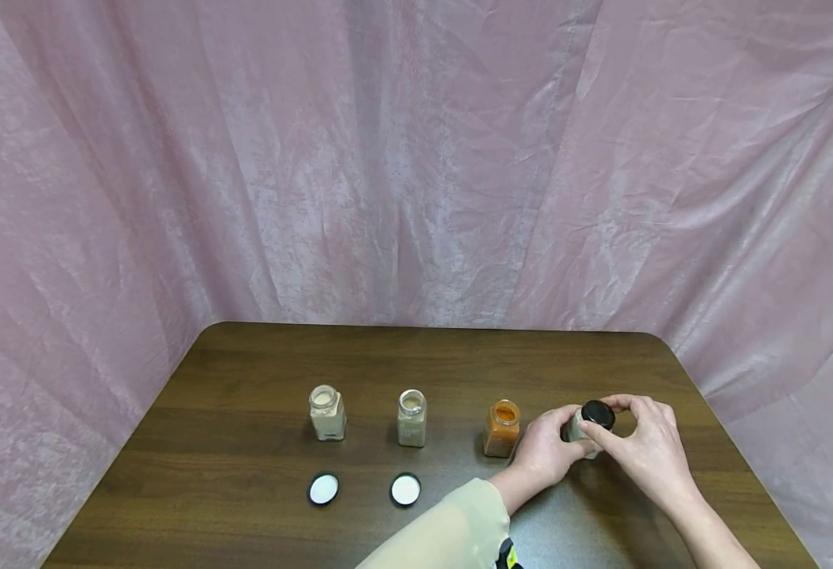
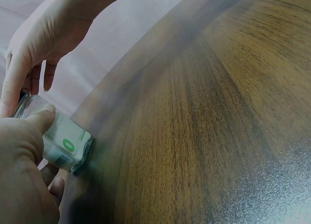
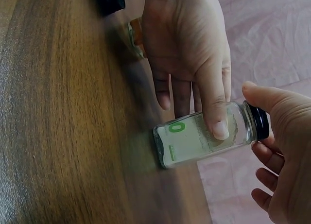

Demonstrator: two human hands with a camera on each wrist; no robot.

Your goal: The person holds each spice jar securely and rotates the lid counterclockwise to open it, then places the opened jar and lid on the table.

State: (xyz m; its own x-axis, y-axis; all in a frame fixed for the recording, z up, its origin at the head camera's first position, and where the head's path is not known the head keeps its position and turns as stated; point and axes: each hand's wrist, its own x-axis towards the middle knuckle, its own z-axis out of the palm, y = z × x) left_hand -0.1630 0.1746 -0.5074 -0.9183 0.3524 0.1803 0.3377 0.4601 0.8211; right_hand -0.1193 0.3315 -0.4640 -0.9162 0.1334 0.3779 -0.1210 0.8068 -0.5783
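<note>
At the right of the head view, my left hand (image 1: 543, 449) grips the body of a square glass spice jar (image 3: 192, 139) with a white and green label. My right hand (image 1: 646, 444) pinches the jar's black lid (image 1: 597, 413) between thumb and fingers. The lid sits on the jar's neck; whether it is tight I cannot tell. In the right wrist view the left thumb lies along the jar's side and pale contents show through the glass. Just left of my left hand stands an uncapped jar of orange powder (image 1: 502, 431).
Two more uncapped jars stand to the left, one with cream powder (image 1: 328, 417) and one with greyish-green powder (image 1: 412, 420). In front of them lie two black-rimmed lids, a left lid (image 1: 324, 489) and a right lid (image 1: 405, 490), white insides up. A pink curtain (image 1: 416, 174) hangs behind the wooden table (image 1: 246, 442).
</note>
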